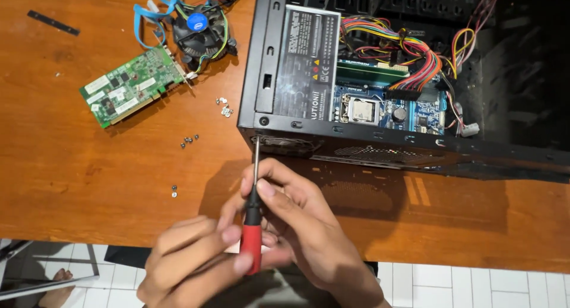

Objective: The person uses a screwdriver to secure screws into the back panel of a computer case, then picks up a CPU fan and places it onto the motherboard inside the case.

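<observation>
Both hands on a screwdriver at the corner of an open computer case.

Lower centre: left hand (190,257) and right hand (297,225), fingers clamped on the red-and-black screwdriver (252,234). Its shaft points up; tip touching the black computer case (285,133) at its lower left corner. Upper left on the wooden bench (71,165): green circuit card (132,85), cooler fan (199,32), loose screws (224,108) scattered nearby.
</observation>
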